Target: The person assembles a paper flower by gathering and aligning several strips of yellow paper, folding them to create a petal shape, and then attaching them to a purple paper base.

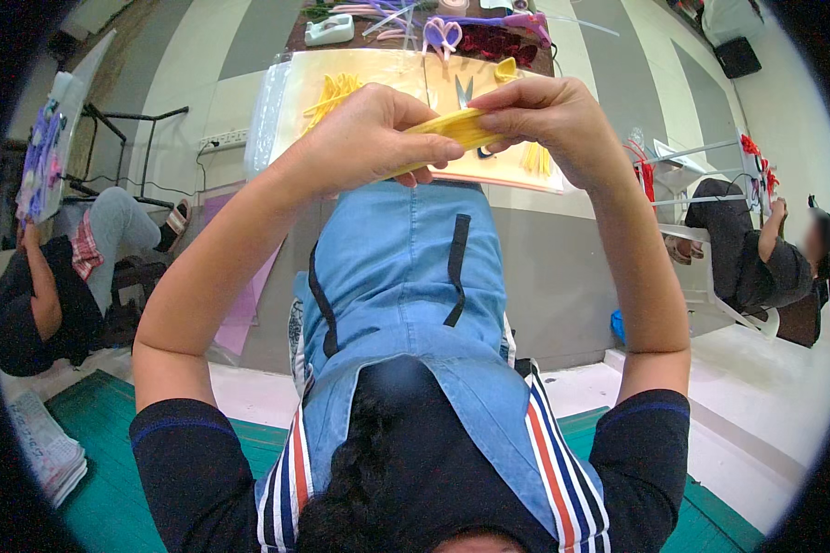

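Observation:
Both my hands are raised above the front of the table, holding one long yellow piece (pixel 453 129) that looks made of fuzzy craft stems laid side by side. My left hand (pixel 394 135) pinches it between thumb and fingers, and its narrow end runs under the palm. At its other end, my right hand (pixel 536 114) grips with thumb and fingertips. Behind them lie scissors (pixel 464 92) with blades apart, partly hidden by the yellow piece. A pile of yellow stems (pixel 333 95) rests on the left of the pale work sheet (pixel 387 68), with more yellow strips (pixel 537 160) at right. A cupped yellow petal (pixel 505 70) sits farther back.
Along the back are a tape dispenser (pixel 329 30), a pink-and-purple flower-like piece (pixel 442 36), dark red pieces (pixel 498 47) and a purple glue gun (pixel 526 26). One person (pixel 41 297) sits at left, another (pixel 768 256) at right. A power strip (pixel 223 140) lies left of the table.

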A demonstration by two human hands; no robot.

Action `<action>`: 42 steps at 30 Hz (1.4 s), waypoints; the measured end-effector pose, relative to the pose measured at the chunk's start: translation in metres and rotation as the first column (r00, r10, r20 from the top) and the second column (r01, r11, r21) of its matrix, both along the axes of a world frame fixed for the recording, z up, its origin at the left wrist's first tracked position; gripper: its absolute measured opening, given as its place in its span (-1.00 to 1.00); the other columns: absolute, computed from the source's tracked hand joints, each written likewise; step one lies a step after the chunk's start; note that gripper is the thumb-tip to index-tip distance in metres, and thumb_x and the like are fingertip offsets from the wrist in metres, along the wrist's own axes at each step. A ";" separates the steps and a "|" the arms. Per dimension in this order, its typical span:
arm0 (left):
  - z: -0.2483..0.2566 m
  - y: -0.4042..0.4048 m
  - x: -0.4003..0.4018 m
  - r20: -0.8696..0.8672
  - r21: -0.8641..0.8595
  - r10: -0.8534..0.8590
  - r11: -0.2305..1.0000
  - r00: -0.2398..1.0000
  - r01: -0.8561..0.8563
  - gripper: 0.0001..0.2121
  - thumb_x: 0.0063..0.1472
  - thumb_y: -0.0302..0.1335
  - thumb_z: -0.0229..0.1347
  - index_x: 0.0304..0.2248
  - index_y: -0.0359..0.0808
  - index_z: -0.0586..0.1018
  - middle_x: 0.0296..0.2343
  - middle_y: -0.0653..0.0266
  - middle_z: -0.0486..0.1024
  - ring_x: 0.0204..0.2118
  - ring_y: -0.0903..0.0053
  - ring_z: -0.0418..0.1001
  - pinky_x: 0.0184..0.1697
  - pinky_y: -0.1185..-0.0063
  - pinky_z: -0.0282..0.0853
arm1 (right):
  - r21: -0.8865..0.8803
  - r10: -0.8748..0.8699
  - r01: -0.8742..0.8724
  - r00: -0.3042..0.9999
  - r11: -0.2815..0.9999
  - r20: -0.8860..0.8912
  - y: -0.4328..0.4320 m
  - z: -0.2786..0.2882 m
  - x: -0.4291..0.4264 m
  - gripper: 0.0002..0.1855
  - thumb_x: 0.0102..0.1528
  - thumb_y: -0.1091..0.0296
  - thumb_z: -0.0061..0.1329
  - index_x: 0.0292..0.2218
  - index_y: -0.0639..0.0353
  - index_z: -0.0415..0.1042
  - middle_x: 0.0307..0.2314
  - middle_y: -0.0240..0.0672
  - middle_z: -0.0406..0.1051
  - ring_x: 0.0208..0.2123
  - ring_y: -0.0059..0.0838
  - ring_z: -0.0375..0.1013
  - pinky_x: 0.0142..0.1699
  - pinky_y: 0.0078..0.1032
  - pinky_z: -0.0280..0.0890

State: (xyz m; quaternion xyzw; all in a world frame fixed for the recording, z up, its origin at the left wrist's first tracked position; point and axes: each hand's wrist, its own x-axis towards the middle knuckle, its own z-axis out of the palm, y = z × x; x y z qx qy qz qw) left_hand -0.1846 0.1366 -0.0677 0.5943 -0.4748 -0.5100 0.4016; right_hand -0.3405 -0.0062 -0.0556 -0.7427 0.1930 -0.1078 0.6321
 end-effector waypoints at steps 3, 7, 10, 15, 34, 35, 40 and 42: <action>0.008 0.000 0.003 0.069 0.061 0.047 0.997 0.997 -0.051 -0.76 0.04 -0.35 0.08 -0.42 -0.40 0.51 -0.60 0.31 0.45 -0.57 0.70 0.40 -0.49 0.75 0.33 | -0.042 0.022 -0.024 0.999 0.999 -0.044 0.001 0.007 0.002 -0.83 -0.10 0.53 -0.03 -0.37 0.36 0.44 -0.51 -0.24 0.42 -0.50 -0.54 0.43 -0.40 -0.65 0.37; 0.001 0.001 0.015 -0.101 0.077 0.003 0.997 0.995 0.005 -0.72 -0.02 -0.33 0.13 -0.47 -0.45 0.53 -0.61 0.26 0.46 -0.57 0.67 0.43 -0.51 0.72 0.35 | -0.059 0.079 -0.082 0.996 0.995 -0.047 0.004 0.009 0.005 -0.85 -0.10 0.54 -0.02 -0.39 0.37 0.44 -0.50 -0.23 0.43 -0.47 -0.54 0.43 -0.37 -0.63 0.39; 0.002 0.003 0.021 -0.154 0.159 -0.089 0.981 0.984 0.113 -0.71 -0.03 -0.32 0.14 -0.47 -0.46 0.53 -0.59 0.26 0.47 -0.55 0.65 0.43 -0.46 0.70 0.36 | -0.071 0.122 -0.125 0.992 0.990 -0.045 0.010 0.010 0.007 -0.84 -0.13 0.54 0.00 -0.42 0.38 0.46 -0.58 -0.24 0.42 -0.57 -0.55 0.43 -0.45 -0.66 0.36; 0.004 -0.003 0.024 0.115 0.142 -0.284 0.953 0.952 0.267 -0.66 -0.05 -0.28 0.14 -0.42 -0.46 0.51 -0.52 0.23 0.49 -0.41 0.57 0.44 -0.27 0.65 0.33 | -0.203 0.151 -0.172 0.982 0.964 -0.115 0.016 0.012 0.011 -0.85 -0.13 0.55 -0.02 -0.43 0.38 0.45 -0.59 -0.25 0.43 -0.57 -0.56 0.43 -0.44 -0.66 0.36; -0.019 -0.004 0.000 -0.113 0.197 -0.119 0.971 0.986 0.139 -0.79 -0.09 -0.49 0.14 -0.47 -0.51 0.51 -0.56 0.18 0.48 -0.52 0.57 0.47 -0.41 0.67 0.38 | -0.288 0.219 -0.270 0.956 0.919 -0.196 0.015 0.013 0.013 -0.84 -0.20 0.55 -0.02 -0.46 0.38 0.46 -0.62 -0.20 0.42 -0.59 -0.51 0.44 -0.46 -0.60 0.38; -0.020 -0.004 -0.001 -0.216 0.222 -0.089 0.965 0.972 0.138 -0.79 -0.09 -0.52 0.13 -0.45 -0.52 0.51 -0.54 0.14 0.48 -0.50 0.53 0.48 -0.40 0.64 0.40 | -0.292 0.225 -0.285 0.949 0.913 -0.221 0.014 0.013 0.013 -0.84 -0.19 0.55 -0.02 -0.45 0.35 0.46 -0.61 -0.25 0.43 -0.58 -0.56 0.43 -0.45 -0.63 0.36; -0.021 0.000 -0.005 -0.400 0.232 -0.053 0.960 0.915 0.157 -0.76 -0.06 -0.52 0.11 -0.38 -0.53 0.47 -0.48 0.06 0.48 -0.46 0.45 0.49 -0.36 0.61 0.43 | -0.237 0.280 -0.328 0.936 0.914 -0.214 0.005 0.008 0.012 -0.83 -0.16 0.55 -0.01 -0.41 0.28 0.47 -0.58 -0.37 0.44 -0.54 -0.65 0.40 -0.41 -0.68 0.32; -0.021 0.001 -0.007 -0.472 0.240 -0.037 0.956 0.881 0.169 -0.75 -0.03 -0.51 0.10 -0.36 -0.52 0.46 -0.47 0.06 0.48 -0.46 0.45 0.49 -0.35 0.59 0.43 | -0.245 0.283 -0.317 0.945 0.916 -0.167 0.007 0.009 0.013 -0.83 -0.17 0.53 0.00 -0.43 0.33 0.47 -0.61 -0.30 0.42 -0.57 -0.58 0.42 -0.44 -0.65 0.34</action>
